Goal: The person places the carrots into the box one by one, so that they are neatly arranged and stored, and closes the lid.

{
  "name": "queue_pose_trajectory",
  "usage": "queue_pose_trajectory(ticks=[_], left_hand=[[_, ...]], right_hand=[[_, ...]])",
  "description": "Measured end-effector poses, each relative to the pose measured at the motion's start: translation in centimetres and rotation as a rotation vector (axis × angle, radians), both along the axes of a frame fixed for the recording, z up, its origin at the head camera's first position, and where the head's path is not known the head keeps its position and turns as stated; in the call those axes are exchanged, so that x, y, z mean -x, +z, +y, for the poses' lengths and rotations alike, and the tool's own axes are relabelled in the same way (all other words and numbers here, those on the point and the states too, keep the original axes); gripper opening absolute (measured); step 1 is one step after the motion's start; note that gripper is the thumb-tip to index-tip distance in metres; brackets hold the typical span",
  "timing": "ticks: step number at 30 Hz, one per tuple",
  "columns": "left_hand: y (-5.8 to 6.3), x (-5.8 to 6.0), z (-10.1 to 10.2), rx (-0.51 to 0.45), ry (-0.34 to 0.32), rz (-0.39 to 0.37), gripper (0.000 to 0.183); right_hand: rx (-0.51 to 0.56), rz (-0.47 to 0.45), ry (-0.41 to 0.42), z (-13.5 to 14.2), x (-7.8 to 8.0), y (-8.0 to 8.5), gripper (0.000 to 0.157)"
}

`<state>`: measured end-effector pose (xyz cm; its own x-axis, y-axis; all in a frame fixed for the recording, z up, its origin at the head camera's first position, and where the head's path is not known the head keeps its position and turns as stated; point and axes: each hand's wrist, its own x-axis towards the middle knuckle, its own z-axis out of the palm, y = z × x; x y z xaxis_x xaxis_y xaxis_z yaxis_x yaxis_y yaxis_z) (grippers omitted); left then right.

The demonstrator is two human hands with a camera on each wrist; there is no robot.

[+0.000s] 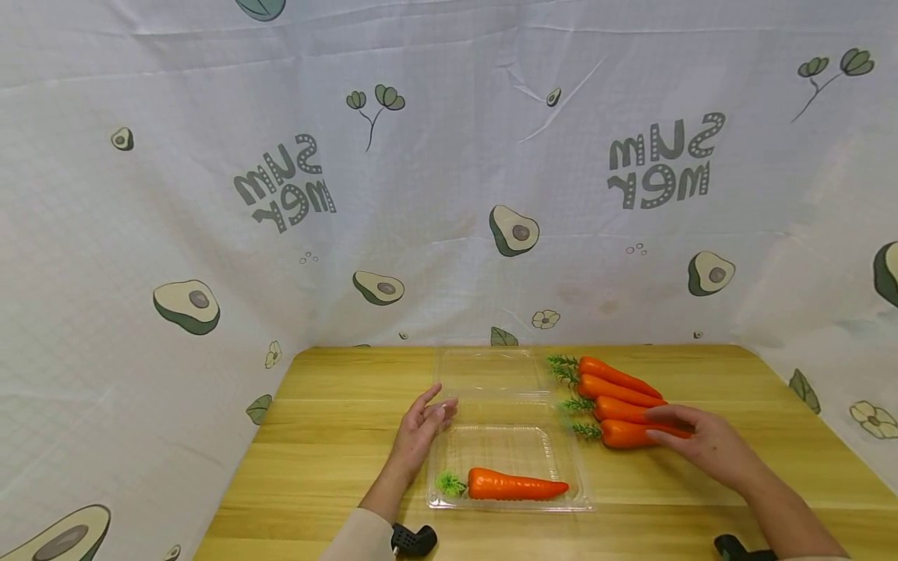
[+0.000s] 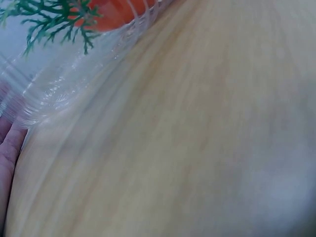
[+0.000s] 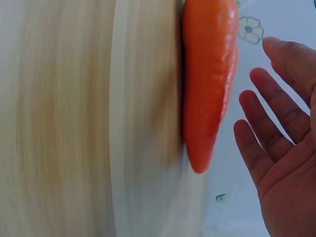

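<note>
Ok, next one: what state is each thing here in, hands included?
Plastic box: open
Lid: folded back beyond the box
Boxed carrot: lying along the near side
Four loose carrots: side by side on the table
Left hand: relaxed at the box's left edge
Right hand: over the nearest loose carrot, not gripping
Cloth: hanging, creased

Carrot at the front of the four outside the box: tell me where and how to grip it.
Probably grip this carrot around its thick end, just beside the leaves, coming from above and the near side: it lies on its side, tapers rightward, and another carrot lies close behind.
</note>
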<state>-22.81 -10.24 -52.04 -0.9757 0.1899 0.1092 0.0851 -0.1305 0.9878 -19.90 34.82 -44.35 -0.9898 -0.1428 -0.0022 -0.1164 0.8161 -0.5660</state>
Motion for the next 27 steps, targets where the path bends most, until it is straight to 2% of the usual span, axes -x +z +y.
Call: queue_pose_trajectory(ticks=[11, 24, 27], left_hand=[[0.0, 0.0, 0.0, 0.000, -0.003, -0.003, 0.057], [-0.1, 0.0, -0.1, -0.004, -0.001, -0.015, 0.058], [-0.1, 0.1, -0.1, -0.004, -0.005, -0.016, 0.059]], right_hand=[[-0.036, -0.010, 0.036, 0.7, 0.7, -0.5, 0.048], [-0.083, -0.016, 0.133, 0.5, 1.5, -1.0, 0.041], [-0.096, -0.043, 0.145, 0.7, 1.6, -1.1, 0.043]])
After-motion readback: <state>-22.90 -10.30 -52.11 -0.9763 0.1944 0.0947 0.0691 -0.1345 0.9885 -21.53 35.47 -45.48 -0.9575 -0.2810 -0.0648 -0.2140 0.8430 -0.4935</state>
